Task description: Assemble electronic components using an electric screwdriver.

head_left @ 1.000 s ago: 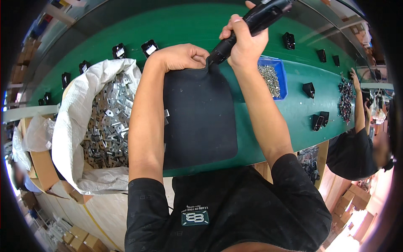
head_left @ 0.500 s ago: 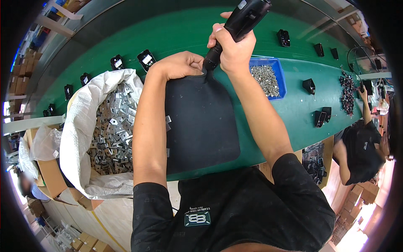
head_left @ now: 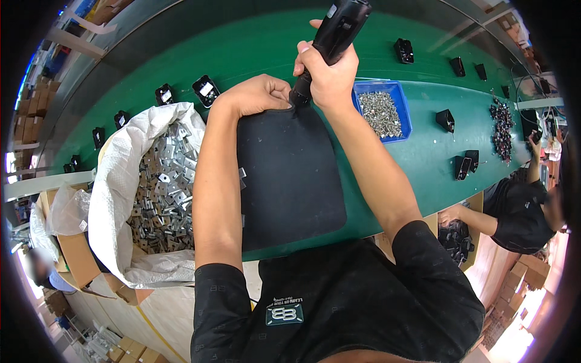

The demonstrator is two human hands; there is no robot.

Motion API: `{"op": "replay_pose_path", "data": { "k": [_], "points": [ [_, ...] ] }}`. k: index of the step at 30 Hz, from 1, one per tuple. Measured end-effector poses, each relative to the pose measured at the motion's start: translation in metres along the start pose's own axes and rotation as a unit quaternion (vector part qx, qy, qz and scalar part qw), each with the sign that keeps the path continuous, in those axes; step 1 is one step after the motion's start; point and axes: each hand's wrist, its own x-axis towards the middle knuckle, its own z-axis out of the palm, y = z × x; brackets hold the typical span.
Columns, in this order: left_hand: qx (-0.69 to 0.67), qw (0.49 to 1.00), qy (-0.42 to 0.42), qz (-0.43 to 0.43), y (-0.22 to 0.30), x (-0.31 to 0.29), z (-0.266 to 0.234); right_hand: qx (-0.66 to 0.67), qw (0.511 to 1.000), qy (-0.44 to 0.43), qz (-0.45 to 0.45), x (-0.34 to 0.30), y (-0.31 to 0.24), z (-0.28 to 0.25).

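My right hand (head_left: 331, 71) is wrapped round a black power screwdriver (head_left: 341, 30), which tilts with its tip down to the left. The tip end meets the top edge of a black mat (head_left: 290, 175) lying on the green bench. Right beside that tip, my left hand (head_left: 259, 97) is closed in a pinch at the mat's edge. Whatever its fingers hold is hidden. Under my left forearm, a white woven sack (head_left: 115, 181) stands open, full of small bent metal plates (head_left: 163, 202).
A blue tray (head_left: 407, 121) of screws sits right of the mat. Small black boxes (head_left: 206, 91) stand along the green belt, others (head_left: 445, 121) on the bench at right. Farther right, a co-worker (head_left: 517, 212) has one hand in a carton (head_left: 475, 242) of black parts.
The screwdriver and my right hand have shifted slightly left, with the tip still beside my left fingers. At right, the co-worker's hand has come into the carton of black parts.
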Motion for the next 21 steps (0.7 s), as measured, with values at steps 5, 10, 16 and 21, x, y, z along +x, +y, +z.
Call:
{"op": "replay_pose_path", "data": {
  "k": [5,10,16,21],
  "points": [
    [-0.046,0.999,-0.003,-0.002,0.002,-0.001,0.003,0.007,1.0,0.015,0.006,-0.001,0.0,-0.001],
    [-0.01,1.0,-0.019,-0.004,-0.002,0.001,-0.001,0.012,1.0,0.003,-0.015,0.002,0.001,0.0],
    [0.001,1.0,0.002,0.005,-0.002,0.001,0.003,0.045,0.998,0.045,-0.02,0.012,0.003,-0.006],
    [0.016,0.999,0.017,-0.022,0.005,-0.002,0.003,0.068,0.995,0.068,-0.033,0.015,-0.003,-0.007]
  ]
}}
